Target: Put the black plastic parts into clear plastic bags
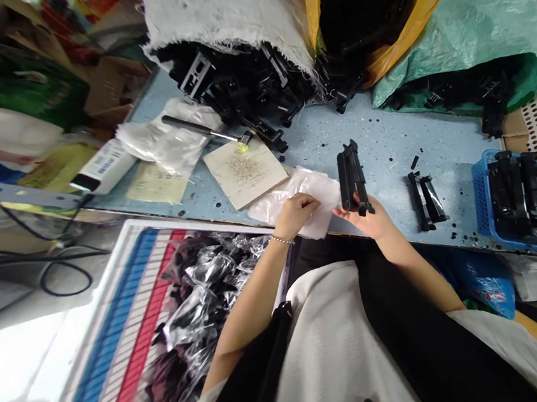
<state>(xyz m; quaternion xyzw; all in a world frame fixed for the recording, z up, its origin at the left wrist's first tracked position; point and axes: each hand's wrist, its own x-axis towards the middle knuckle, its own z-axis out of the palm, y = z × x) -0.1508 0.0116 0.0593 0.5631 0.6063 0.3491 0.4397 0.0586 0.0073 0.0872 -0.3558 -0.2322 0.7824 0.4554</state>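
My left hand [296, 215], with a beaded bracelet at the wrist, is closed in a pinch on the white plastic bags [318, 192] at the table's front edge. To its right, my right hand [366, 216] holds a black plastic part [352, 179] upright by its lower end, with the palm turned up. Two more black parts [426, 200] lie on the blue table [378, 145] right of that hand. A square board [246, 171] with specks on it is behind my left hand.
A hammer [193, 127] rests across plastic bags and the board. Sacks of black parts [229, 13] line the back. A blue basket [484, 197] stands right. Bagged parts fill a striped crate [118, 325] below left.
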